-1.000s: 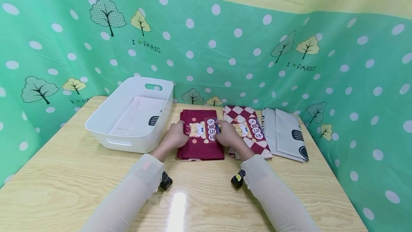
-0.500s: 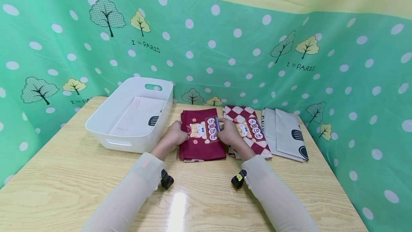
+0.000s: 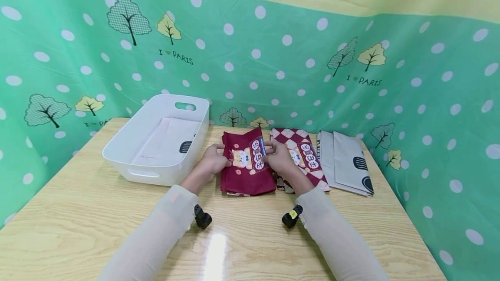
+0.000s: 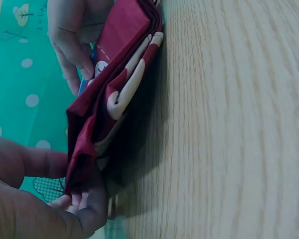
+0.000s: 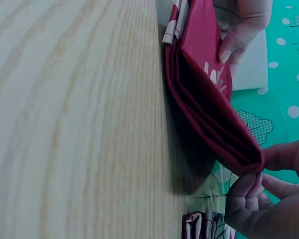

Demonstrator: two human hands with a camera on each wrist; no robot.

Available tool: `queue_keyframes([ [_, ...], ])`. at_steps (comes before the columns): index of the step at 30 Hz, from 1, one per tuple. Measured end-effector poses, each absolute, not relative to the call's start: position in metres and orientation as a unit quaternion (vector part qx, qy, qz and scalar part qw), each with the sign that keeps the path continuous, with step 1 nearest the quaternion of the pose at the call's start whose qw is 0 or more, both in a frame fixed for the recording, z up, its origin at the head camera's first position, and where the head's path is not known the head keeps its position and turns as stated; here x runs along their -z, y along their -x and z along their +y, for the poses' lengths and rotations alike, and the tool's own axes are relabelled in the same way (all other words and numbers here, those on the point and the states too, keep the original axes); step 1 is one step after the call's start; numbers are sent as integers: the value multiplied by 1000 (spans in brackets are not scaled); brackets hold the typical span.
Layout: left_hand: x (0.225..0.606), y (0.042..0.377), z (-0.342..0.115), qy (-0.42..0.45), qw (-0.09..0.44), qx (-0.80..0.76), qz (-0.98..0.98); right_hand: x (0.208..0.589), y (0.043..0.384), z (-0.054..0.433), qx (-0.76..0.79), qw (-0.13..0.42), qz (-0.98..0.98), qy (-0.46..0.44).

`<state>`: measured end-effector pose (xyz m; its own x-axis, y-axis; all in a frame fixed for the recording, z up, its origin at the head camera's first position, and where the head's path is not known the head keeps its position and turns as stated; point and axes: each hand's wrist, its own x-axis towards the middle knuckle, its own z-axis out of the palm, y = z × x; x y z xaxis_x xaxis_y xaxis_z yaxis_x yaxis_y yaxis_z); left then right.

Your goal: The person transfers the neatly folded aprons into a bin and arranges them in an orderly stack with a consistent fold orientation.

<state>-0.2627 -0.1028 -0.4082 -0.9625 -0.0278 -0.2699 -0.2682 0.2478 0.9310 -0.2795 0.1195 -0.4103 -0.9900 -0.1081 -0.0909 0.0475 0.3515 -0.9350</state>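
Observation:
A folded dark red cloth point(image 3: 246, 182) with a cartoon animal and white lettering lies between both hands in the head view. My left hand point(image 3: 213, 159) pinches its left edge, thumb on top and fingers beneath, as the left wrist view shows of the hand point(image 4: 37, 199) and the layered folds point(image 4: 84, 134). On the opposite edge my right hand point(image 3: 279, 158) has a similar pinch; in the right wrist view that hand point(image 5: 276, 191) grips the layers at one end. Both sides of the cloth stand raised off the table, and a checked lining peeks out underneath.
Left of the hands stands a white plastic basket point(image 3: 134, 169) with a folded pale cloth point(image 3: 172, 140) inside. A red-and-white checked folded cloth point(image 3: 312, 172) lies close right, then a grey folded cloth point(image 3: 347, 164). A green dotted curtain point(image 3: 242, 42) hangs behind the wooden table point(image 3: 250, 237).
The dark red cloth has shifted slightly to the right, and its edges have come up off the table. Both hands keep hold of its sides. Basket and other cloths stay put.

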Motion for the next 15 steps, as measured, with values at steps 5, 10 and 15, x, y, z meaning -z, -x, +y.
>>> queue_keyframes([
  [5,407,264,-102,98,94,-631,764,409,278,122,600,53,798,1],
  [10,401,265,-102,102,89,-645,753,408,278,125,623,35,782,-14],
  [15,394,267,-102,86,74,-666,737,407,280,129,628,19,778,-11],
])
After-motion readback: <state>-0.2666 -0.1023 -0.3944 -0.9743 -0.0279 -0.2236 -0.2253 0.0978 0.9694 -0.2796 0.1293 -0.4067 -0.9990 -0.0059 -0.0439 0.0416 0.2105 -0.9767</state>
